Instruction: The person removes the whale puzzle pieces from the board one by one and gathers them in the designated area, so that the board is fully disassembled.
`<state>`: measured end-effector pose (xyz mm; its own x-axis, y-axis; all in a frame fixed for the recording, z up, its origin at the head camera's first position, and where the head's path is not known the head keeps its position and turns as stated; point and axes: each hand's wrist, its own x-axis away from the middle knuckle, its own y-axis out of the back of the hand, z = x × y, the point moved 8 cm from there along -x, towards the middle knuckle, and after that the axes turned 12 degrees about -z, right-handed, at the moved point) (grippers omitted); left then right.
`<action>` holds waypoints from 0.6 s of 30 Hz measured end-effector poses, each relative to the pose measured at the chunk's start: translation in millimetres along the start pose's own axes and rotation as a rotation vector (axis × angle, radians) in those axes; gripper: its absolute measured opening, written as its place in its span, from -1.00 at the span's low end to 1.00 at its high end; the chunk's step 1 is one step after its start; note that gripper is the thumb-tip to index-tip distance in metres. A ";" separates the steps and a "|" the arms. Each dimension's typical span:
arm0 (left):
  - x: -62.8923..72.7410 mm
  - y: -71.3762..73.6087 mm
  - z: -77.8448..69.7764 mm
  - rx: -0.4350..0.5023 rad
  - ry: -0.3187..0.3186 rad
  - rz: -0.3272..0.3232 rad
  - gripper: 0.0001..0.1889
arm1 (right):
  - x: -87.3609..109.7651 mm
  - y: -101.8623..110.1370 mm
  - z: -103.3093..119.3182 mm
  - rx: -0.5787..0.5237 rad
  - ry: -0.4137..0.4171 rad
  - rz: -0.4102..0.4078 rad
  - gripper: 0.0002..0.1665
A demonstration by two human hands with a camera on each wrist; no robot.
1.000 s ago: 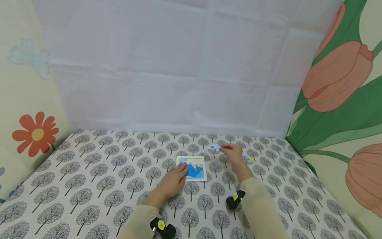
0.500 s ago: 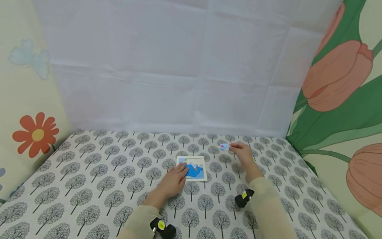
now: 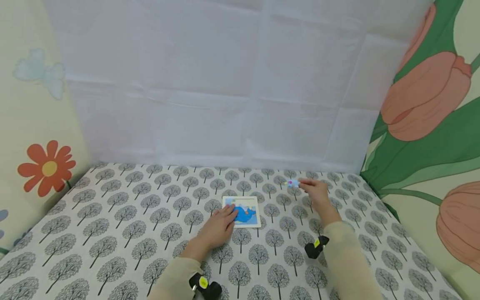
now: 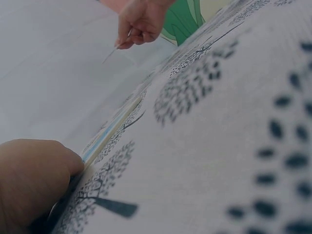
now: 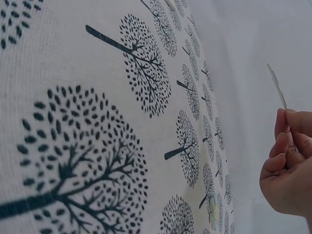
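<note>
A small jigsaw puzzle board (image 3: pixel 245 214) with a blue whale and a white frame lies on the patterned cloth. My left hand (image 3: pixel 218 226) rests on its left side, fingers stretched over the picture and hiding part of it. The frame's edge shows beside that hand in the left wrist view. To the right of the board, my right hand (image 3: pixel 316 193) pinches a pale blue puzzle piece (image 3: pixel 293 183) with a pink spot between thumb and fingertips. Seen edge-on in the right wrist view, the thin piece (image 5: pixel 277 85) is held up above the cloth.
Another puzzle piece (image 5: pixel 213 212), yellow and green, lies on the cloth beyond the right hand in the right wrist view. The tree-printed cloth (image 3: pixel 123 258) covers the table. A white sheet (image 3: pixel 210 83) hangs behind, with painted walls at both sides.
My right hand has moved to the right with the puzzle piece, away from the board, and now covers the loose piece in the head view. My left hand has stayed on the board.
</note>
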<state>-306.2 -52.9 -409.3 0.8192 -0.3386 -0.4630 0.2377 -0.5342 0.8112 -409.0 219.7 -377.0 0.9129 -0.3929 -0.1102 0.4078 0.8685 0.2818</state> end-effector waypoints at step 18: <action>0.1 -1.8 1.8 -0.008 0.004 0.002 -0.61 | -9.9 18.9 -19.8 0.073 -0.055 0.005 -0.70</action>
<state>-307.5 -53.3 -411.5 0.8217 -0.3365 -0.4600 0.2402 -0.5274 0.8149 -410.1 246.0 -389.4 0.9120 -0.4063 -0.0565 0.3991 0.8470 0.3512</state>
